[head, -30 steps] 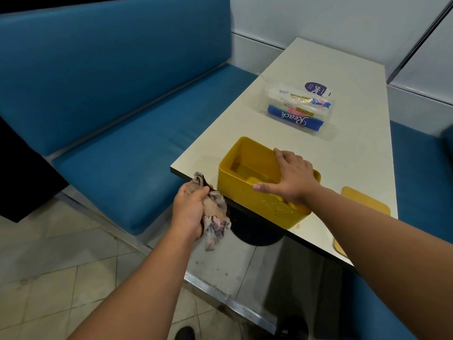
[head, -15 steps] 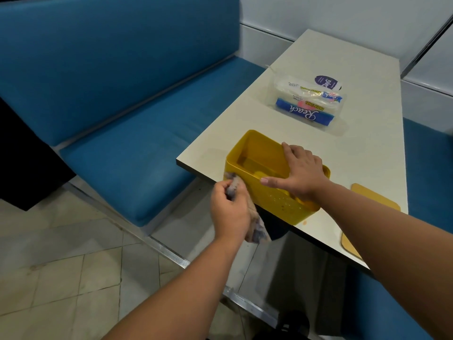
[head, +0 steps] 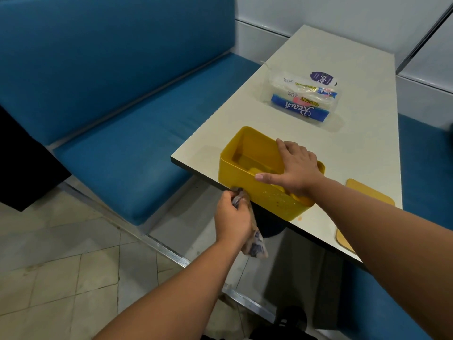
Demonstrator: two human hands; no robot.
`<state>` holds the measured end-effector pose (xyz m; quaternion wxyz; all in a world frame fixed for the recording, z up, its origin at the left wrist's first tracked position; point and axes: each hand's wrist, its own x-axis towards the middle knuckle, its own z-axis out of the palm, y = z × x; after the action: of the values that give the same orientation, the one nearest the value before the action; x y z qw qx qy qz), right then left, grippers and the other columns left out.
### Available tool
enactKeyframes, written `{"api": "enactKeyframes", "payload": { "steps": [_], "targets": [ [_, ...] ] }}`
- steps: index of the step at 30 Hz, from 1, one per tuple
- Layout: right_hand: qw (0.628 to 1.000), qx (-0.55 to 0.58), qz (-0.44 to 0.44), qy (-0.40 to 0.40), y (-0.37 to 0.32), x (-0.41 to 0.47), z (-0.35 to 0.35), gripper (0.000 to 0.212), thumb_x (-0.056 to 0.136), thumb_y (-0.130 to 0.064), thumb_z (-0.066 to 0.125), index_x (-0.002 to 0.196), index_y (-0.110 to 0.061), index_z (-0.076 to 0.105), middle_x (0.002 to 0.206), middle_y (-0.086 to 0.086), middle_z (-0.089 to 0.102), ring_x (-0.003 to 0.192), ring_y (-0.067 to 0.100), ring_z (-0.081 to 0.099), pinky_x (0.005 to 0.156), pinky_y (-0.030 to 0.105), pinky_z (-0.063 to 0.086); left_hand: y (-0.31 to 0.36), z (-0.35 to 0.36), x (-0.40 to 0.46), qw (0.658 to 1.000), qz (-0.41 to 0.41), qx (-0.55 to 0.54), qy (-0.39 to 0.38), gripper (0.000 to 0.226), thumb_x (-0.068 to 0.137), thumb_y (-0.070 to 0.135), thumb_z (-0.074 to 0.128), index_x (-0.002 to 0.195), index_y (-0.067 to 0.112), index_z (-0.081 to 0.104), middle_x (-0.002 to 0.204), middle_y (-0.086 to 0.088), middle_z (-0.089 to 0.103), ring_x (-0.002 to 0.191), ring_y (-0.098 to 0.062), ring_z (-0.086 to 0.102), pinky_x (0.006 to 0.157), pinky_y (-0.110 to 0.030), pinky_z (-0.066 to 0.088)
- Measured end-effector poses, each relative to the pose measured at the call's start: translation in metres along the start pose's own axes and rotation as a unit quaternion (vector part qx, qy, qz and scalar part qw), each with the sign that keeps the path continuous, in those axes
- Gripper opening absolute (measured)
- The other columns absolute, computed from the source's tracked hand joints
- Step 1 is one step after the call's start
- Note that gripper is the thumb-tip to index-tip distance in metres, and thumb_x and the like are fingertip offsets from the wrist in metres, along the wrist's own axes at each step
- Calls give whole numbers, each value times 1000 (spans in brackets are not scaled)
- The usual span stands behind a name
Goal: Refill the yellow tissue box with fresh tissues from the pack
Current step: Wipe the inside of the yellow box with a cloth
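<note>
Head view had the yellow tissue box open-topped and apparently empty, sitting at the near-left corner of the surface, its near wall overhanging the edge a bit. Right hand lay over the box's right rim, fingers extended and spread, thumb along the near wall, pressing it steady. Left hand was curled round a crumpled cloth, pressing the cloth's top end against the box's lower outer wall; the rest of the cloth hung below the surface edge.

Step, as I read it: wiping the box exterior, a prep step; refill not started. Tissue pack sat well apart, further up the surface, unclear whether opened. Flat yellow lid lay to the right of the box, near the edge.

Next move likely calls for dropping the cloth, then a reach over the box to the pack.

Room: surface between box and pack was bare, so that reach path looked free. Risk: box at the corner edge, a push from the right could slide it off toward the blue bench or floor. Better pulled inboard first.
</note>
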<state>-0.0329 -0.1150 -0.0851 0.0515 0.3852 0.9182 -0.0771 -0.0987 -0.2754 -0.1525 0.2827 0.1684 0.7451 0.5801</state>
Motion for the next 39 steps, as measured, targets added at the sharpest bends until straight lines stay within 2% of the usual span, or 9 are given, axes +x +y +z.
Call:
{"api": "enactKeyframes", "payload": {
  "steps": [5,9,14,18,23,28,33,35,39],
  "targets": [
    [1000,11,8,1,-2,-1,1,122,58,-92,28,155,-25,2,160,3,13,144,32,15,115,50,13,11,-1,-3,995,89,-43,-4,6,100,36,52,103,30,54,97,9,60,92,-7,60,75,-26,55],
    [1000,5,1,4,-1,-2,0,121,59,-92,28,155,-24,2,160,4,13,144,32,15,115,51,14,-2,2,0,1000,17,-12,-22,6,101,36,49,103,31,51,96,11,60,92,-12,59,74,-28,48],
    [1000,8,4,4,-1,-1,1,121,59,-93,28,155,-24,2,160,4,14,144,32,16,115,51,14,-3,5,-8,997,49,-35,-51,3,100,38,51,97,37,51,96,11,61,90,-6,61,71,-22,51],
    [1000,-4,0,2,0,-1,1,121,60,-93,26,155,-23,1,160,5,13,144,32,15,115,52,14,-9,8,-6,998,-22,-25,-45,7,101,39,50,101,33,52,99,7,63,96,-15,62,78,-30,50],
    [1000,6,6,3,-1,-1,1,121,59,-93,26,155,-24,1,160,4,13,144,32,15,115,50,14,3,5,-10,996,63,-41,-51,4,101,37,50,97,37,51,93,15,60,87,-3,60,69,-20,53],
    [1000,3,3,2,-1,-1,0,121,59,-93,27,155,-24,1,160,4,13,144,32,15,114,51,14,4,9,-14,998,49,-30,-16,5,101,35,51,99,39,51,98,14,60,92,-4,58,77,-27,52],
    [1000,13,4,1,-1,-1,0,120,60,-92,28,155,-24,2,159,3,14,144,32,16,114,52,14,17,28,-42,990,111,-39,-84,10,101,37,51,109,33,54,106,8,58,97,-4,58,75,-13,51],
    [1000,13,2,0,-2,-2,0,120,60,-92,29,155,-24,2,159,4,14,144,32,16,114,51,14,17,26,-39,990,111,-43,-77,11,101,37,51,109,30,55,105,7,58,97,-6,58,74,-14,50],
    [1000,17,5,4,-2,0,0,122,58,-94,28,155,-24,3,159,3,16,143,32,18,114,50,15,19,21,-31,993,106,-49,2,7,100,36,52,105,32,54,102,8,59,93,0,57,70,-9,49]
  ]
}}
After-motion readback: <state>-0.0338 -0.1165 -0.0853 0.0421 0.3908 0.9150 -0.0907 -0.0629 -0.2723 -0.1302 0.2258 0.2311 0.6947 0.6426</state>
